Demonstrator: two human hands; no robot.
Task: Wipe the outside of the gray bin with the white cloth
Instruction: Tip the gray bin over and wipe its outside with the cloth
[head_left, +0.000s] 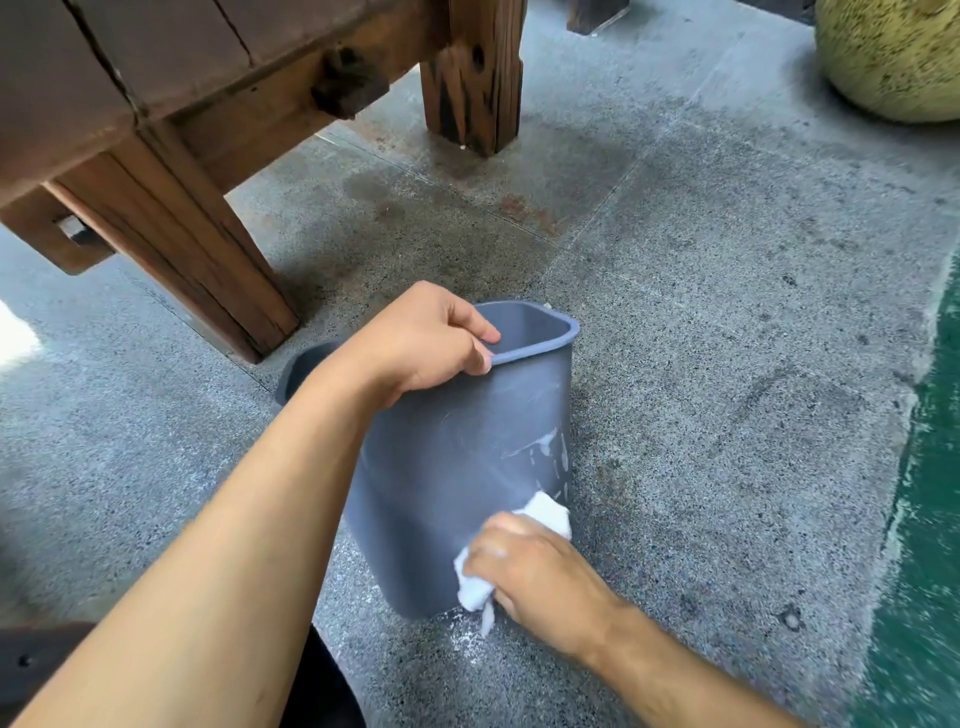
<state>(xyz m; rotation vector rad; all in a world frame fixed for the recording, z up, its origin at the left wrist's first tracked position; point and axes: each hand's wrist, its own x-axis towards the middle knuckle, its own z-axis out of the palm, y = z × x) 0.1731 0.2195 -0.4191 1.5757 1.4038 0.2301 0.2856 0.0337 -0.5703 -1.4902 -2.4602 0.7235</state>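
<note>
The gray bin (457, 457) stands on the concrete floor, tilted a little toward me. My left hand (415, 343) grips its near rim, fingers curled over the edge into the opening. My right hand (530, 566) is closed around the white cloth (545, 514) and presses it against the bin's lower right outer wall. The hand looks blurred. White soapy streaks and drips mark the wall just above the cloth. Part of the cloth hangs below my hand near the bin's base.
A heavy wooden bench (156, 156) with thick legs stands at the back left, one leg close behind the bin. A speckled yellow-green pot (893, 57) sits at the top right. A green painted strip (930, 519) runs along the right edge of the floor.
</note>
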